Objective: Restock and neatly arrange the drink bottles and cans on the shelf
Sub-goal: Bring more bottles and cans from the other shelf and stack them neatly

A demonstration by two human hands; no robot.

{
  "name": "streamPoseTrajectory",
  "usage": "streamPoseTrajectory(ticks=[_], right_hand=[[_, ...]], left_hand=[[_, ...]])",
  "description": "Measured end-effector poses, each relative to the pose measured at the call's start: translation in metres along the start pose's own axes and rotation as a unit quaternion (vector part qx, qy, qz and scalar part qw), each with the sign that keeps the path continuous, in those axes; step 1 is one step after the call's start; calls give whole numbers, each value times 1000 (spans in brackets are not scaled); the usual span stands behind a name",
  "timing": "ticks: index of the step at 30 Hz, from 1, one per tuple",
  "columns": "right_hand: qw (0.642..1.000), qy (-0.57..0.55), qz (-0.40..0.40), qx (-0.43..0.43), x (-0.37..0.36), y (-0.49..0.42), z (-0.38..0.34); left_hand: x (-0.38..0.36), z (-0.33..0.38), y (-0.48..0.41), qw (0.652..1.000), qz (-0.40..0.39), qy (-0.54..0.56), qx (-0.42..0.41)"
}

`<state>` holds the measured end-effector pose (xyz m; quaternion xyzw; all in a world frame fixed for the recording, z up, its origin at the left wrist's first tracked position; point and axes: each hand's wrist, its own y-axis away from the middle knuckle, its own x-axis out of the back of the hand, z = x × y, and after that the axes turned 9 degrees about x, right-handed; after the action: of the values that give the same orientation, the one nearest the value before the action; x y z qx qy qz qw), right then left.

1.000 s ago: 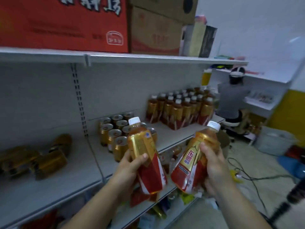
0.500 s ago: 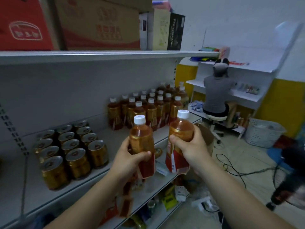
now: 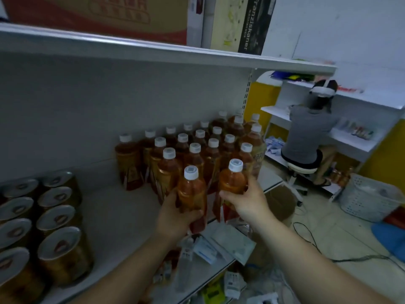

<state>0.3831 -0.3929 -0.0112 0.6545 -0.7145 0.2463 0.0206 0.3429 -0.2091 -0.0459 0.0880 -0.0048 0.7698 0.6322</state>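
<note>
Head view: both hands are full. The left hand [image 3: 175, 213] has its fingers [image 3: 192, 215] curled tight round the lower half of one amber bottle [image 3: 191, 189]. The right hand [image 3: 247, 200] clasps a second bottle [image 3: 232, 181] just under its shoulder. Both bottles stand roughly upright with white caps on. They hang side by side, just in front of the packed block of bottles [image 3: 197, 148] on the middle shelf [image 3: 122, 216], about over its front edge. Neither looks set down yet. The step in hand seems to be adding these two as a new front row. The main risk is the narrow strip of bare shelf left ahead of the block. A base set half over the lip would tip the bottle forward onto the cluttered lower shelf [image 3: 219, 244]. The opposite error is pushing in too hard: the standing bottles touch one another, so a nudge to the front ones could rock or topple their neighbours. With both hands occupied, nothing is free to steady them. The left hand's low hold puts its knuckles between bottle and shelf, which may force an awkward release. The gold cans [image 3: 59, 218] stand well apart to the left, likely out of harm's way.
</note>
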Motion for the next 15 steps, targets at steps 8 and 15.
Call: streamPoseTrajectory(ticks=[8, 15], right_hand=[[992, 65, -74, 76, -2, -35, 39], [949, 194, -164, 188, 14, -46, 64]], left_hand=[[-29, -6, -20, 992, 92, -84, -18], [-58, -4, -23, 988, 130, -88, 0]])
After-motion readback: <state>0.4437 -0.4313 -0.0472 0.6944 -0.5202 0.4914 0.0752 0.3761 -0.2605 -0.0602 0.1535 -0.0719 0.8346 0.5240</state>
